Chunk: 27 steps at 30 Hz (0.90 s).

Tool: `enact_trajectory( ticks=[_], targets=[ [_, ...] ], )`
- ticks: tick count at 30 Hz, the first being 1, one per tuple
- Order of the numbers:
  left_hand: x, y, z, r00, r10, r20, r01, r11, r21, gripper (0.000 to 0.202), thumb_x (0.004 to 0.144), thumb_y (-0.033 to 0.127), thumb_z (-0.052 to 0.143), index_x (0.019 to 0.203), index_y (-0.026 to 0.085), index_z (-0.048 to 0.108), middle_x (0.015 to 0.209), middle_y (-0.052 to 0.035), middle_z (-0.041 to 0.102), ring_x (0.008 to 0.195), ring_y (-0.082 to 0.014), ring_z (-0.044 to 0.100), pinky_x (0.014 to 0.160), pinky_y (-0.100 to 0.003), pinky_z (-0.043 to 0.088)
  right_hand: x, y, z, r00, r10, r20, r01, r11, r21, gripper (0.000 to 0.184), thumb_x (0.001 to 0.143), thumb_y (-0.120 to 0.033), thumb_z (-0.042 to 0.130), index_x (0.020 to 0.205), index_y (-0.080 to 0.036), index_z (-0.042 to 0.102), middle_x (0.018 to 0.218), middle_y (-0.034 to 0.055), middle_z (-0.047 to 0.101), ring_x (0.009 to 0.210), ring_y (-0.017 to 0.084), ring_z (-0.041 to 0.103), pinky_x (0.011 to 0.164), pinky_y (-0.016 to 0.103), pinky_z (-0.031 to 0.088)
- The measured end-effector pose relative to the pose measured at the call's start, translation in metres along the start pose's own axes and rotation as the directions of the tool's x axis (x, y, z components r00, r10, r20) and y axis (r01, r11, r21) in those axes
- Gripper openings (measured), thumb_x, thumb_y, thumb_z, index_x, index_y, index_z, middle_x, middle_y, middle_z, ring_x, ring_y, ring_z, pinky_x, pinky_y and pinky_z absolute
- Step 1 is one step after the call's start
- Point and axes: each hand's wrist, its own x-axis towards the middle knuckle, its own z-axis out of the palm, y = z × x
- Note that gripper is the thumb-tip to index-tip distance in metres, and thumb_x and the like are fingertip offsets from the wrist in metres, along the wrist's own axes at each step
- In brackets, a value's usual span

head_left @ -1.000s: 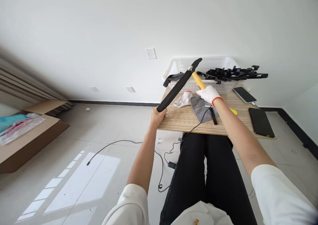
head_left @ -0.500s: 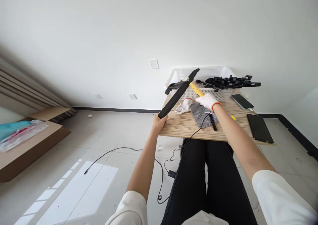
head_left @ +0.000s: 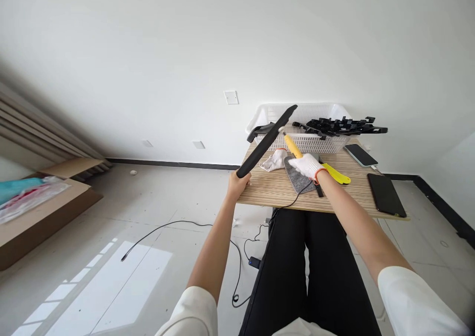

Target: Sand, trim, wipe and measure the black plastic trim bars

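My bare left hand (head_left: 237,185) is closed around the lower end of a long, narrow black plastic strip (head_left: 261,148). The strip slants up and away, over the table's left side. In a white knit glove with an orange cuff, my right hand (head_left: 306,166) grips a yellow-handled tool (head_left: 293,146). Its small pale tip is at the strip's right edge, in the upper half; whether they touch I cannot tell. Under the right hand lies a grey cloth (head_left: 296,180), partly hidden. A yellow utility knife (head_left: 336,173) rests beside the right wrist.
A white plastic basket (head_left: 309,144) at the wall holds black plastic parts (head_left: 339,127), some jutting past its right side. A second glove (head_left: 274,161) lies on the wooden table (head_left: 267,193). Two phones, a lighter one (head_left: 360,155) and a black one (head_left: 386,194), lie right. Cables trail below.
My right hand has moved slightly down toward me, and the tool's tip has slid lower along the strip. The yellow knife has come into fuller view. My left hand stays put.
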Motion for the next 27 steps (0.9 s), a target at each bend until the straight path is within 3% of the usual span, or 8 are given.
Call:
enact_trajectory(
  ticks=[3,8,15,20,24,27],
  targets=[
    [0.001,-0.001,0.0,1.0,-0.001,-0.005,0.001,1.0,-0.003,0.013,0.07,0.027,0.061,0.063,0.02,0.052,0.05,0.003,0.053,0.05,-0.0125,0.052,0.055,-0.025,0.043,0.001,0.008,0.007,0.998,-0.052,-0.026,0.051,0.997,-0.06,0.034,0.07,-0.042,0.075,0.088,-0.013,0.07,0.068,0.0081,0.067,0.06,0.017,0.061,0.053,0.025,0.039],
    [0.002,-0.003,0.001,1.0,0.008,0.0,-0.008,1.0,0.003,0.014,0.069,0.027,0.062,0.062,0.02,0.052,0.05,0.0028,0.054,0.05,-0.0131,0.053,0.053,-0.025,0.043,-0.007,0.013,0.02,0.986,-0.09,-0.137,0.081,0.995,-0.066,0.04,0.08,-0.051,0.063,0.096,-0.015,0.071,0.089,0.0132,0.073,0.084,0.024,0.069,0.067,0.029,0.045],
    [0.003,-0.005,0.0,1.0,0.009,0.0,-0.009,1.0,0.025,0.016,0.071,0.028,0.061,0.06,0.02,0.052,0.05,0.0017,0.055,0.05,-0.0129,0.053,0.054,-0.025,0.043,-0.04,0.014,0.042,0.965,0.04,-0.261,-0.036,0.999,0.019,0.062,0.086,-0.068,0.048,0.116,-0.017,0.065,0.106,0.0182,0.072,0.099,0.032,0.069,0.079,0.039,0.051],
    [0.002,-0.003,0.0,1.0,-0.005,0.01,0.005,1.0,0.024,0.015,0.072,0.027,0.062,0.061,0.02,0.053,0.051,0.0024,0.054,0.05,-0.0126,0.053,0.054,-0.025,0.044,-0.05,0.019,0.046,0.947,0.084,-0.311,-0.07,0.996,0.056,0.064,0.091,-0.068,0.039,0.123,-0.017,0.059,0.114,0.0205,0.07,0.103,0.034,0.068,0.081,0.042,0.052],
    [0.001,-0.001,0.0,1.0,-0.01,0.008,0.01,1.0,0.02,0.016,0.072,0.027,0.062,0.062,0.02,0.053,0.051,0.0026,0.054,0.05,-0.0121,0.053,0.054,-0.024,0.043,-0.056,0.024,0.044,0.964,0.001,-0.264,0.008,0.999,0.033,0.056,0.09,-0.066,0.045,0.118,-0.02,0.061,0.109,0.0165,0.072,0.102,0.034,0.068,0.082,0.041,0.051],
    [0.0,0.0,0.0,1.0,-0.016,0.004,0.016,1.0,0.017,0.016,0.071,0.027,0.063,0.063,0.02,0.052,0.051,0.0031,0.052,0.049,-0.0118,0.052,0.052,-0.024,0.042,-0.065,0.022,0.044,0.949,-0.13,-0.287,0.137,0.991,0.006,0.054,0.09,-0.064,0.049,0.125,-0.024,0.057,0.112,0.0129,0.072,0.103,0.032,0.068,0.082,0.038,0.05]
  ],
)
